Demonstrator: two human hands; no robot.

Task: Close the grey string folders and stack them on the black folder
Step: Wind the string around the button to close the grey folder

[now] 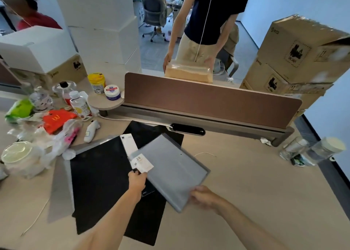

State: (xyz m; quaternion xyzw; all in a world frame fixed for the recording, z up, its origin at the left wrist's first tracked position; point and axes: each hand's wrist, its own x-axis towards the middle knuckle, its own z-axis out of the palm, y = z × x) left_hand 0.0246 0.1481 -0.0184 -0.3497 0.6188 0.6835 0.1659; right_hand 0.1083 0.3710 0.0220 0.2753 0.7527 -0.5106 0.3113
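Stacking step: grey folder (pixel 174 166), gripped by left hand (pixel 137 181) and right hand (pixel 203 196), is held over black folder (pixel 147 132); square lowering is judged next

Both forearms bare, stretched forward. Left hand (pixel 137 180) knuckles up, fingertips pinching grey folder (pixel 176 166) at corner. Right hand (pixel 203 196) curled round its near edge.

Grey folder (pixel 174 166) matt, smooth; black folder (pixel 98 183) matt; desk (pixel 255 183) wood-look.

bright even indoor light | soft faint shadows | wide-angle edge bending | overall slight blur
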